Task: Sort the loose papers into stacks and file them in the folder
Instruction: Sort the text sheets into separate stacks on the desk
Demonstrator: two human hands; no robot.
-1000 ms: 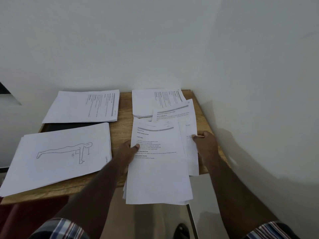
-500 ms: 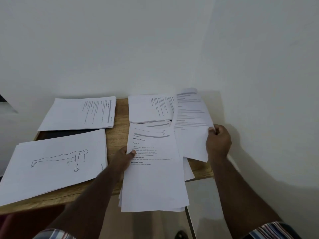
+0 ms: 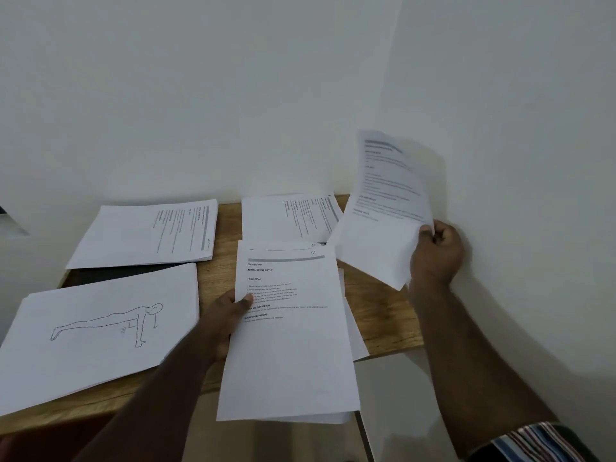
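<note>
Since half a second ago, single printed sheet [image 3: 383, 208] raised higher by right hand [image 3: 435, 258], now held clear of wooden table [image 3: 226, 261], tilted near right wall; edge pinched between thumb and curled fingers. Loose pile of papers [image 3: 286, 335] gripped at left edge by left hand [image 3: 230, 311], thumb on top, pile overhanging table's near edge. Text stack [image 3: 146, 235] seen far left, second text stack [image 3: 286, 216] far centre, push-up drawing stack [image 3: 100, 328] near left. Dark folder [image 3: 110, 273] partly covered between left stacks.
</note>
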